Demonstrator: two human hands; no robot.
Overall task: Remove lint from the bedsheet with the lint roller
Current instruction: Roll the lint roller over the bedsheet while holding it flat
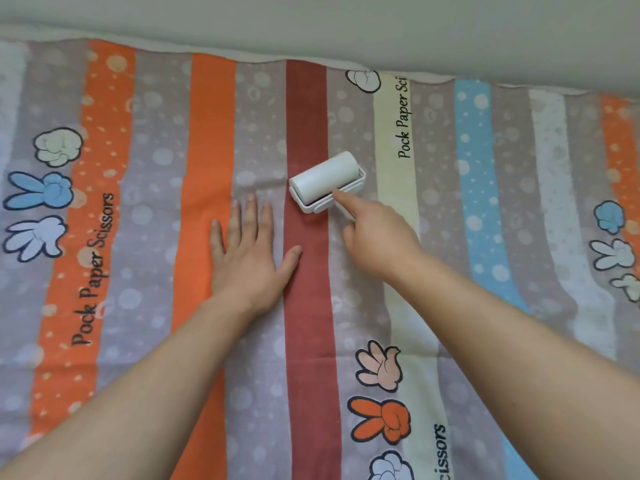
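Note:
A striped bedsheet [311, 323] with orange, grey, dark red, cream and blue bands and cartoon hand prints fills the view. A white lint roller [325, 178] lies on the dark red and grey stripes, its drum tilted. My right hand [377, 233] grips the roller's handle, which is hidden under the hand, with the index finger stretched along the frame. My left hand [249, 251] lies flat on the sheet just left of the red stripe, fingers straight and spread, pressing the fabric.
The sheet's far edge [311, 62] runs along a pale wall [346, 26] at the top. Sheet spreads out on both sides of my arms.

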